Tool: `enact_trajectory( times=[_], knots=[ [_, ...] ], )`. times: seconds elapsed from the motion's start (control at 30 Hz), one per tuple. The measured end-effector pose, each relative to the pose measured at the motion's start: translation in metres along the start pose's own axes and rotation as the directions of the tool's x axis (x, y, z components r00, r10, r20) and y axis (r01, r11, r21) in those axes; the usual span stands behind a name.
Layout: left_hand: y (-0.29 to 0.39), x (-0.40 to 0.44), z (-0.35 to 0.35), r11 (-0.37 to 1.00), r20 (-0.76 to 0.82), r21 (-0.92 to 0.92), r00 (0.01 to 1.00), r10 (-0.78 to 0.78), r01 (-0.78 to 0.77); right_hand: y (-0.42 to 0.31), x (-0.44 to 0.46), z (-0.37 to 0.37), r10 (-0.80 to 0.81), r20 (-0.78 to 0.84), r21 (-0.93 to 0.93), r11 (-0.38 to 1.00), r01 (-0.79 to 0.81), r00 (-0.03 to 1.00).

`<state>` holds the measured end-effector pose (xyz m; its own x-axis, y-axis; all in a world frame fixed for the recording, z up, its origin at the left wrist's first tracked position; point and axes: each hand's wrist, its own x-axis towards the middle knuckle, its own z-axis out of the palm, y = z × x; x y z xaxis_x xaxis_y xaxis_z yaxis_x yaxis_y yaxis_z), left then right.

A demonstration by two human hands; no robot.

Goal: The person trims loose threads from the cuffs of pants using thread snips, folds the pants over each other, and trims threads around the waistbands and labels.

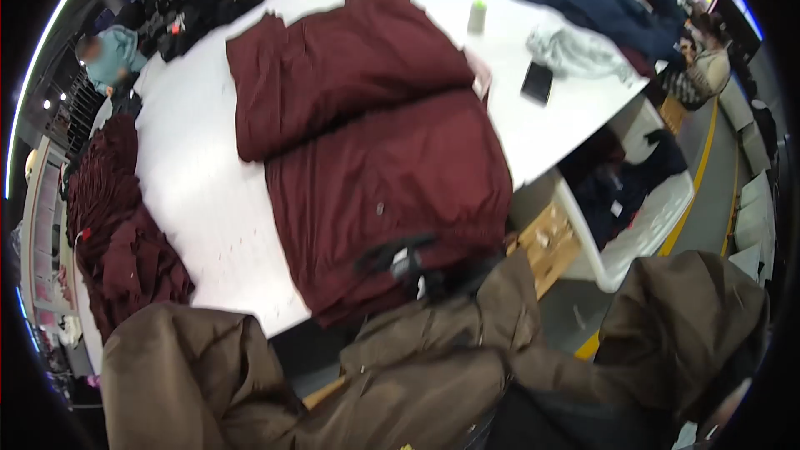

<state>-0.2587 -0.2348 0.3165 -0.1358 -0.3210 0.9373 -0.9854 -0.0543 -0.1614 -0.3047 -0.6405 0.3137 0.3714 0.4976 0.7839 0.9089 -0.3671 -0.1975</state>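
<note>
Two stacks of maroon garments lie on the white table in front of me. The farther stack (350,67) overlaps the top edge of the nearer one (392,175). At the near stack's front edge a dark collar with a white label (402,262) shows. Both my brown sleeves are bent at the lower left and lower right. Neither my left hand nor my right hand can be made out; a small patch of skin tone at the lower right edge is too unclear to tell.
Maroon clothing (125,225) is heaped at the table's left. A bottle (477,17), a black phone (537,82), pale cloth (575,54) and navy garments (600,12) lie at the right. Beside the table stands a white bin (667,208) with dark clothes. People are at both far sides.
</note>
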Motion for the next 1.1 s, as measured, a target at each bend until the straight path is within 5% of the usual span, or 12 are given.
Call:
enact_trajectory(
  times=[0.13,0.2,0.27,0.37,0.5,0.67,0.73,0.77,0.8,0.87,1.0,1.1],
  knots=[
    [0.004,-0.031,0.001,0.982,-0.028,0.082,0.985,-0.169,0.171,0.01,-0.054,0.032,0.19,-0.397,0.083,0.982,-0.171,0.898],
    [0.008,-0.082,0.022,0.862,0.01,0.186,0.876,-0.483,0.473,0.028,-0.092,0.078,0.524,-0.587,0.231,0.839,-0.493,0.617],
    [0.022,-0.156,0.055,0.376,0.098,0.393,0.369,-0.924,0.839,0.057,-0.145,0.135,0.828,-0.416,0.331,0.523,-0.786,0.376],
    [0.056,-0.248,0.067,0.017,-0.018,0.634,0.037,-0.999,0.773,0.076,-0.22,0.198,0.911,-0.131,0.102,0.404,-0.909,0.39],
    [0.059,-0.246,0.077,-0.078,-0.009,0.454,-0.083,-0.997,0.888,0.097,-0.216,0.215,0.764,-0.144,-0.115,0.619,-0.777,0.629],
    [0.028,-0.26,0.071,0.139,0.089,0.531,0.108,-0.99,0.836,0.137,-0.213,0.195,0.736,0.144,-0.161,0.677,-0.718,0.661],
    [0.009,-0.257,0.067,0.074,0.059,0.479,0.053,-0.997,0.874,0.152,-0.208,0.186,0.874,0.12,0.095,0.462,-0.882,0.47],
    [-0.005,-0.262,0.062,-0.116,0.015,-0.022,-0.115,-0.993,0.993,0.16,-0.204,0.182,0.921,0.132,0.221,0.332,-0.917,0.365],
    [-0.016,-0.267,0.062,-0.277,0.068,-0.517,-0.283,-0.957,0.81,0.164,-0.199,0.177,0.954,0.163,0.337,0.186,-0.923,0.252],
    [-0.042,-0.271,0.079,-0.225,0.099,-0.844,-0.272,-0.957,0.487,0.174,-0.178,0.177,0.969,0.24,0.781,-0.151,-0.606,0.067],
    [-0.065,-0.275,0.118,-0.234,0.162,-0.949,-0.314,-0.936,0.209,0.191,-0.119,0.186,0.96,0.241,0.969,-0.247,-0.029,-0.146],
    [-0.083,-0.324,0.138,-0.403,0.198,-0.479,-0.351,-0.915,0.78,0.212,-0.158,0.192,0.996,-0.082,0.762,0.035,-0.647,-0.042]
  ],
)
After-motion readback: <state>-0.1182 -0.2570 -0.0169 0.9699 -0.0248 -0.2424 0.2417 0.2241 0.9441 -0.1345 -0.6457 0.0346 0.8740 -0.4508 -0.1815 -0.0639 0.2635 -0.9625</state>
